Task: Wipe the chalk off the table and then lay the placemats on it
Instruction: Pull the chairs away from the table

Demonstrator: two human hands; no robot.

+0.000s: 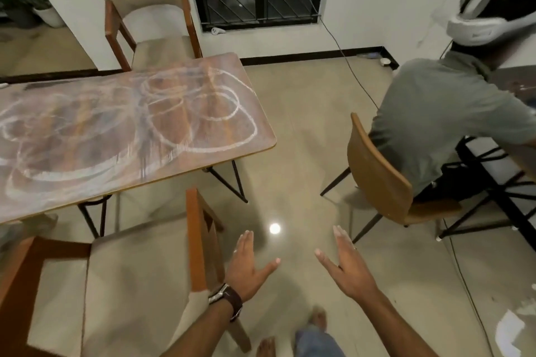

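Head view
Table [203, 136]: standing at the left, wooden top running off the left edge, on thin black legs.
Chalk [203, 119]: lying all over the tabletop in white loops and smears, thickest toward the right end; the surface is blurring in places.
Placemats: not showing in this view.
Left hand [246, 266]: hanging in the air over the floor, fingers straight and together, thumb spreading out to the right, holding nothing; a watch [224, 295] is sitting on the wrist.
Right hand [348, 264]: hanging just beside the left one, apart from it, fingers straight, thumb pointing left, holding nothing.
Both hands: staying well clear of the table, to the right of its near corner.
Near chair [121, 284]: standing at the table's near side, pale seat, brown wooden frame, its back post rising just left of the left hand.
Far chair [148, 26]: standing behind the table against the wall.
Other person [441, 113]: sitting on a plywood chair [377, 171] at the right, back turned, wearing a grey shirt and a white headset.
Floor [295, 130]: shining, reflecting a lamp as a bright spot just above the hands.
Feet [290, 336]: showing bare at the bottom edge.
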